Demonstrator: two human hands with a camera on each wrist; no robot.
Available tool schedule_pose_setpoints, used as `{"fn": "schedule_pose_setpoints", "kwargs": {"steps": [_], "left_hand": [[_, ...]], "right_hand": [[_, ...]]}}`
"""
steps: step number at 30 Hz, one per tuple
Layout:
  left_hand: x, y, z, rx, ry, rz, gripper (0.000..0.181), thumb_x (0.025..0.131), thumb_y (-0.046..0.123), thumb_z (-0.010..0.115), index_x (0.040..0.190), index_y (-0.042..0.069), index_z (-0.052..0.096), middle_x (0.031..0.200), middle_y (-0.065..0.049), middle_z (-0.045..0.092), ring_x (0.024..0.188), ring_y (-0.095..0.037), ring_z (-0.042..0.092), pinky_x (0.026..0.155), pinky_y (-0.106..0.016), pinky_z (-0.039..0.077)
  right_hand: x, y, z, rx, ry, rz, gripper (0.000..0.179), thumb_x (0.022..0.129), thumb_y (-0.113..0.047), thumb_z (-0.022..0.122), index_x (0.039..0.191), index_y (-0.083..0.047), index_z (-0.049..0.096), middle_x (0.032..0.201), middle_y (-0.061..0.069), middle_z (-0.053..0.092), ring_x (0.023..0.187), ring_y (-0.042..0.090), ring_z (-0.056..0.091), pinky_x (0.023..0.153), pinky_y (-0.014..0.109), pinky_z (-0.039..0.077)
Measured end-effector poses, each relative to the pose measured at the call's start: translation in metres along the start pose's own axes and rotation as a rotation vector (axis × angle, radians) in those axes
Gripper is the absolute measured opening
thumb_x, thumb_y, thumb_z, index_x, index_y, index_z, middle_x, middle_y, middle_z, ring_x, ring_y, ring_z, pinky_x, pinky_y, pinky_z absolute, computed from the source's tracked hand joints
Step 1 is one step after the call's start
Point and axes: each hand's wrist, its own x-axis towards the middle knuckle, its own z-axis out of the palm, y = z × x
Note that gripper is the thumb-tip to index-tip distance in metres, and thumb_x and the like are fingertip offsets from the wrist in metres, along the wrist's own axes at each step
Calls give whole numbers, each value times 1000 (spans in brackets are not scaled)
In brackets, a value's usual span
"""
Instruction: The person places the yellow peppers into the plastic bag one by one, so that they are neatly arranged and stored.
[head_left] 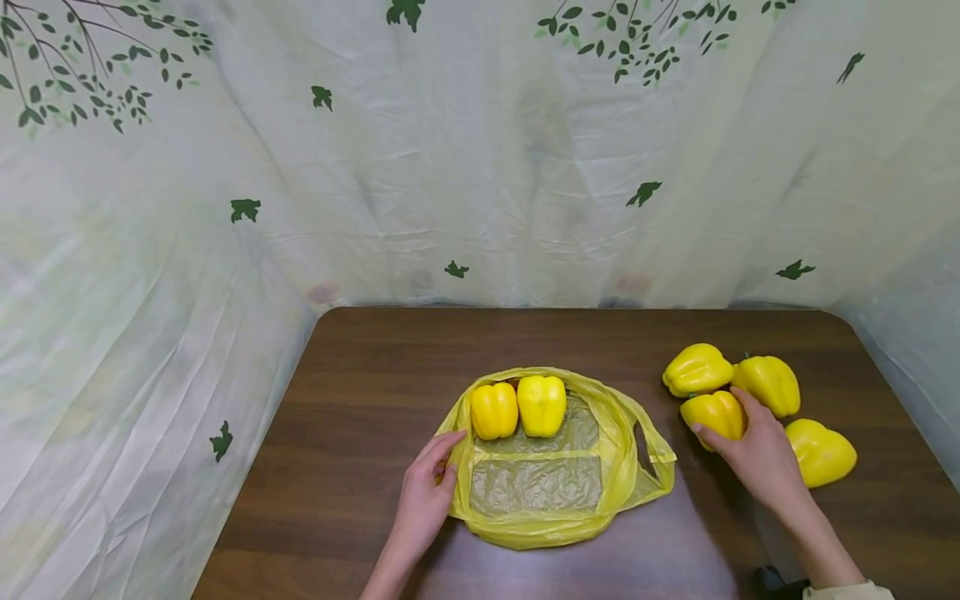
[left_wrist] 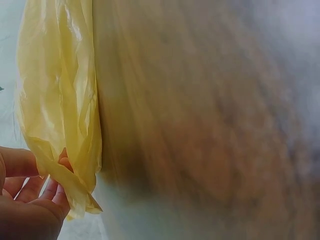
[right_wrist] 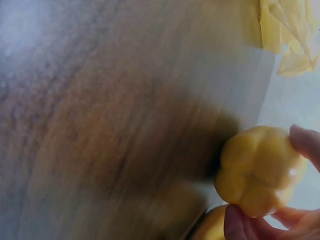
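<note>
A yellow plastic bag (head_left: 532, 533) lies on the table with its mouth spread wide. Inside it, at the far side, two yellow bell peppers (head_left: 542, 407) stand side by side. My left hand (head_left: 423, 493) holds the bag's left edge; in the left wrist view its fingers curl about the gathered plastic (left_wrist: 75, 175). Over at the right, my right hand (head_left: 767, 461) grips a yellow bell pepper (head_left: 711, 413) between thumb and fingers. The right wrist view shows the lobed end of that pepper (right_wrist: 257, 170).
Close around the right hand lie three more bell peppers: one behind (head_left: 697, 369), one farther right (head_left: 771, 385) and one beside the wrist (head_left: 821, 452). The brown wooden table (head_left: 360, 375) ends at a leaf-patterned curtain (head_left: 480, 167).
</note>
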Motion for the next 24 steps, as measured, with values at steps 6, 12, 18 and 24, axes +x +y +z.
{"fn": "schedule_pose_setpoints", "kwargs": {"steps": [6,12,18,24], "left_hand": [[0,1,0,6,0,-5,49,86,-18,58,126,9,66,125,3,61,104,-16,58,81,-28,51],[0,1,-1,8,-2,-3,48,86,-17,57,126,9,66,125,3,61,106,-16,58,82,-29,52],[0,1,-1,7,-2,-3,48,86,-17,57,126,8,66,125,3,61,106,-16,58,81,-29,52],[1,1,-1,10,-1,-4,49,86,-17,57,126,9,66,125,3,61,106,-16,58,82,-29,51]], "right_hand": [[1,0,-1,-21,-14,-12,92,85,-47,73,142,13,33,132,40,41,112,52,42,88,66,35],[-2,-1,-1,-19,7,8,90,84,-49,73,140,12,37,130,37,44,109,50,44,85,64,36],[-5,-3,1,-14,53,-6,88,82,-47,76,139,10,41,129,35,47,106,49,47,84,62,37],[-4,-6,0,1,69,-9,87,82,-46,76,139,10,41,131,34,47,106,48,47,84,62,38]]}}
